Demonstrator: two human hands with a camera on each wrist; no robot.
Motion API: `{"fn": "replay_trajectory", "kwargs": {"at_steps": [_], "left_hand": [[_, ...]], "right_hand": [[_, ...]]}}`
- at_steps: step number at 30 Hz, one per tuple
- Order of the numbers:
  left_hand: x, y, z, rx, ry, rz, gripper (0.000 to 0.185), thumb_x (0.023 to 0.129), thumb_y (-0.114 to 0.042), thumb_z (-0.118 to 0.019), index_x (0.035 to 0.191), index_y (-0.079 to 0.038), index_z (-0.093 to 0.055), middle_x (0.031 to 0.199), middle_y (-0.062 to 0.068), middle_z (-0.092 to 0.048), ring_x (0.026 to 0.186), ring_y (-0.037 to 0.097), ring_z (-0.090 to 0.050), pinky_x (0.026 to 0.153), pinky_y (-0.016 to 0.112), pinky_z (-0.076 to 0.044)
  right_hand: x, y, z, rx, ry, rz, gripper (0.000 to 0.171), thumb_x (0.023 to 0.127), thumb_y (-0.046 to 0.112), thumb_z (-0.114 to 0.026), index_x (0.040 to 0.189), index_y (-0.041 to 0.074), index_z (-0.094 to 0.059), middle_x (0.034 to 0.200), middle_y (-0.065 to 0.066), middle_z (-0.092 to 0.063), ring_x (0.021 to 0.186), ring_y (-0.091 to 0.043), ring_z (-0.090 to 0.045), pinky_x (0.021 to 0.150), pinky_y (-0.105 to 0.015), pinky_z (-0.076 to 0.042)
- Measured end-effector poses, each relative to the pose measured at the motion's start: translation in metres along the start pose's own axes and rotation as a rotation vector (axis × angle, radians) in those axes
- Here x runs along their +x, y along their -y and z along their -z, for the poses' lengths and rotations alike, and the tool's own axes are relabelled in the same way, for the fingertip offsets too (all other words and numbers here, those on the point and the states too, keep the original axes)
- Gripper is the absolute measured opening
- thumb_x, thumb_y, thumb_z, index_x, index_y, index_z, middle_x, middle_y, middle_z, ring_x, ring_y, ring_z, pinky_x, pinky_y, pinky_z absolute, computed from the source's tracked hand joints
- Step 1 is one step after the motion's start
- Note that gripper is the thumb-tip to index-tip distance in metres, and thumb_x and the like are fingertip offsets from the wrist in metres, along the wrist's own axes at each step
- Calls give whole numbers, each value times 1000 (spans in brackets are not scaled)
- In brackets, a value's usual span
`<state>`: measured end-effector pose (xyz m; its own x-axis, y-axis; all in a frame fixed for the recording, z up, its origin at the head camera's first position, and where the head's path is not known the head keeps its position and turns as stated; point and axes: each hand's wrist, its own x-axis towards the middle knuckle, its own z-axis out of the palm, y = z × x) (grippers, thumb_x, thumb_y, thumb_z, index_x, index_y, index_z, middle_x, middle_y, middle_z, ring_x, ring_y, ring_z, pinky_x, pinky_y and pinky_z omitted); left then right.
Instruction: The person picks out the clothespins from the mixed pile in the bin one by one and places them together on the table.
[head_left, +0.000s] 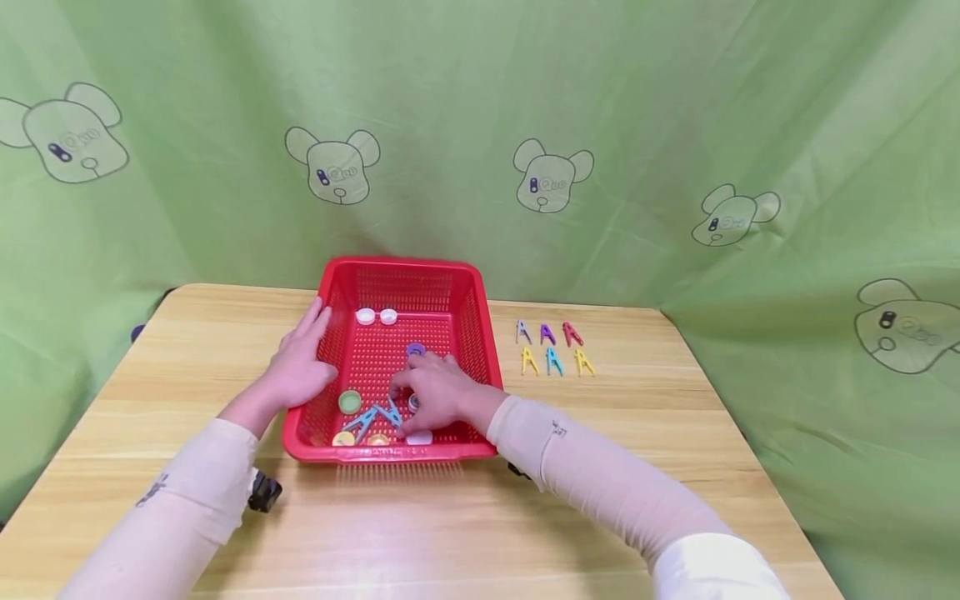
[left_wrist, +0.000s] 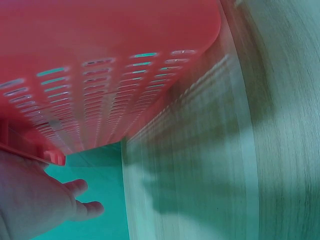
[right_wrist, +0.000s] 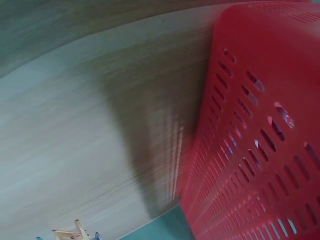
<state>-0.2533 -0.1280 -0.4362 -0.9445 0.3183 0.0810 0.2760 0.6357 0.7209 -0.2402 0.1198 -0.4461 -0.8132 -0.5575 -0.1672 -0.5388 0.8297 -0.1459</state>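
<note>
A red plastic basket stands on the table with small round bottle caps and light blue clothespins inside. My left hand rests on its left rim, fingers extended and thumb over the inner side. Inside the basket, my right hand pinches a light blue clothespin between thumb and fingertips. Another light blue clothespin lies just left of it. Nearby are a green cap, a yellow cap and a purple cap. The right hand is hidden in the right wrist view by the basket wall.
Right of the basket, clothespins lie in two rows on the wooden table, among them a red clothespin and a blue clothespin. Two white caps sit at the basket's back. A green curtain hangs behind the table.
</note>
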Motion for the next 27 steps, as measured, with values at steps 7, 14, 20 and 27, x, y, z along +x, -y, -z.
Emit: {"fn": "replay_trajectory", "kwargs": {"at_steps": [7,14,20,27], "left_hand": [[-1,-2,0,-15,3,1,97,80,0,-61,161,-6,-8,166,1,12,145,50,-2,103,78,-15],[-1,-2,1,-14,5,4,96,80,0,-60,160,-6,-8,166,0,13,146,50,-2,103,78,-15],[-1,-1,0,-6,4,1,96,81,-1,-60,161,-6,-8,166,1,13,145,51,-3,103,78,-17],[0,-1,0,-3,-2,-12,95,80,-1,-61,160,-5,-9,167,4,11,144,53,-4,103,78,-17]], "right_hand": [[0,1,-1,9,17,-23,59,76,51,-82,130,35,-64,129,2,-55,136,-26,-35,110,-63,-24],[2,1,-2,15,42,-28,61,79,50,-80,135,37,-61,134,2,-53,133,-22,-37,111,-63,-23],[2,1,-1,59,57,-23,58,79,48,-81,133,34,-64,124,5,-55,124,-17,-41,110,-59,-26],[1,1,0,81,42,-24,57,78,45,-83,130,33,-65,130,7,-56,137,-22,-35,112,-56,-24]]}}
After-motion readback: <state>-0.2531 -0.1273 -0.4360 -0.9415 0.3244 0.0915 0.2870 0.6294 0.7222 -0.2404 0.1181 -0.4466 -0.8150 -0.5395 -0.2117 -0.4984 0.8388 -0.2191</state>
